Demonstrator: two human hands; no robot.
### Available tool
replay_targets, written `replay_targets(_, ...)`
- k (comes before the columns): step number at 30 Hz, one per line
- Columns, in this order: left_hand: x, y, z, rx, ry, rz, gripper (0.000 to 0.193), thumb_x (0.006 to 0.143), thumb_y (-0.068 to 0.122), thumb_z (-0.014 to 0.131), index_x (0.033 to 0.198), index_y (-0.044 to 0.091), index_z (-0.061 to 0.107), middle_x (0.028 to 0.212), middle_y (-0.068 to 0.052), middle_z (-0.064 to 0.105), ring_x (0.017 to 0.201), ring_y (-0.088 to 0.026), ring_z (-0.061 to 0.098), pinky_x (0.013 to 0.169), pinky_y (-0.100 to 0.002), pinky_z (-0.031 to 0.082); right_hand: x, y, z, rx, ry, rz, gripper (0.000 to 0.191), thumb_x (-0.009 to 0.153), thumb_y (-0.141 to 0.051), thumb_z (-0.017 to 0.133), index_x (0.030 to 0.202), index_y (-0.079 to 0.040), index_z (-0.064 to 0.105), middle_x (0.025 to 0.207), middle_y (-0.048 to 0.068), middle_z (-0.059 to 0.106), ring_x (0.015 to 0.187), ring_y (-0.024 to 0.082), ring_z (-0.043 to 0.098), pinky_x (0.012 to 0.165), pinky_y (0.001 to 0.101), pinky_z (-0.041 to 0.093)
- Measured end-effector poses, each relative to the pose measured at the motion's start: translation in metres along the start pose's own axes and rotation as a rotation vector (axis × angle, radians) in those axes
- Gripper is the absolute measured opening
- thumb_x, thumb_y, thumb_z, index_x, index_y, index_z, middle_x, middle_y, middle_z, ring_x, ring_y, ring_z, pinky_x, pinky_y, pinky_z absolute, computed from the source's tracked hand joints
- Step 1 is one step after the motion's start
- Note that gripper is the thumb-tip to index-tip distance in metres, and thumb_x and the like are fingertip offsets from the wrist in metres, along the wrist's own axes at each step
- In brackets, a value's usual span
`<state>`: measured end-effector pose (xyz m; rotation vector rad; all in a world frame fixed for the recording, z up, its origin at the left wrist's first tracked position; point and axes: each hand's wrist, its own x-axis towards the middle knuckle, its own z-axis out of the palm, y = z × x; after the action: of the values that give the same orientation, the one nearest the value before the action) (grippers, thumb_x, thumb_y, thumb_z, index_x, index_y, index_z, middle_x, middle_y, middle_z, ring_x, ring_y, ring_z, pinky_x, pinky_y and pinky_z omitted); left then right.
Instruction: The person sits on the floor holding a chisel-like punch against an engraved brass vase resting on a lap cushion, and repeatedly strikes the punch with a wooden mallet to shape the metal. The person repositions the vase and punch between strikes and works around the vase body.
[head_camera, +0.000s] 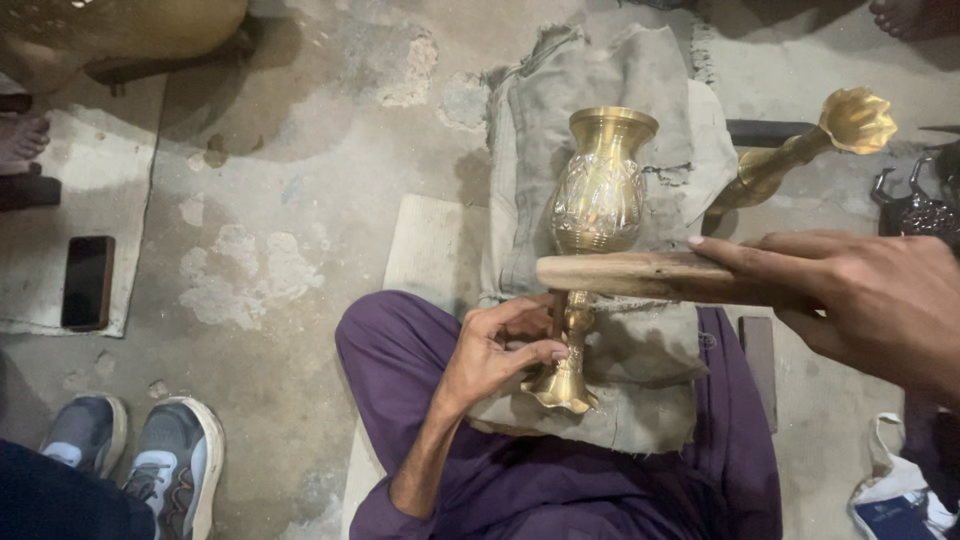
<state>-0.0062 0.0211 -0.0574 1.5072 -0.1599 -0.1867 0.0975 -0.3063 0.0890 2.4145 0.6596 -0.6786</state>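
Head camera looked down on a cracked grey concrete floor (300, 200), and everything else sat around the engraved brass goblet-shaped vase (598, 210) at the middle. Beneath that vase lay a folded, frayed grey-green cloth pad (560, 90), which spilled onto the person's purple trousers (560, 480). To the vase's right, the right hand (860, 290) was clenched around a pale wooden mallet (640, 275), index finger stretched along it, the mallet head lying across the vase just below its bowl. At the vase's stem the left hand (500, 350) was grasping the narrow neck above the flared scalloped foot (565, 390), steadying it on the lap. Beyond the vase's upper right lay a second brass piece with a petal-shaped cup (850, 120). Far to the vase's left sat a dark phone (88, 282) on a pale mat, and below that a bystander's grey sports shoes (150, 455). My judgement: the left fingers lay close under the mallet, so a glancing blow could catch them, and a hard strike could dent the engraved bowl or roll the vase off the soft pad. The mallet's handle was hidden inside the fist, the dark metal objects at the right edge were cut off, and the engraving's pattern was too fine to read.
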Motion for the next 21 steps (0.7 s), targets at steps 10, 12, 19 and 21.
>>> replay_targets(10,-0.002,-0.004,-0.002,0.025,-0.008,0.072,0.056,0.087,0.016,0.086,0.137,-0.001,0.065,0.103,-0.012,0.081,0.092,-0.015,0.079,0.083,-0.031,0.065,0.001,0.013,0.037,0.304,0.428,-0.118,0.069,0.086,-0.029,0.069,0.151,-0.037,0.049,0.112,0.000,0.078,0.073,0.015,0.076,0.061,0.0317,0.065)
replay_targets(12,-0.001,-0.004,-0.003,-0.067,-0.049,0.043,0.057,0.090,0.016,0.083,0.141,0.000,0.063,0.106,-0.012,0.081,0.093,-0.015,0.078,0.084,-0.031,0.066,-0.001,0.014,0.034,0.443,0.521,-0.065,0.075,0.083,-0.028,0.070,0.155,-0.027,0.049,0.112,0.004,0.078,0.073,0.017,0.076,0.071,0.0334,0.067)
replay_targets(19,-0.002,-0.003,-0.002,-0.087,-0.014,-0.027,0.057,0.086,0.015,0.084,0.135,-0.004,0.064,0.103,-0.013,0.081,0.085,-0.015,0.077,0.075,-0.030,0.065,0.001,0.005,0.001,0.255,0.552,-0.200,0.070,0.086,-0.027,0.068,0.151,-0.038,0.045,0.112,0.001,0.077,0.078,0.018,0.077,0.072,0.0378,0.067)
replay_targets(21,-0.001,-0.002,-0.002,-0.088,-0.010,-0.033,0.057,0.086,0.016,0.084,0.135,-0.004,0.063,0.104,-0.013,0.080,0.086,-0.014,0.077,0.077,-0.030,0.065,0.001,-0.002,-0.007,0.382,0.419,0.002,0.081,0.084,-0.030,0.071,0.159,-0.036,0.039,0.118,0.001,0.076,0.074,0.018,0.076,0.071,0.0314,0.068)
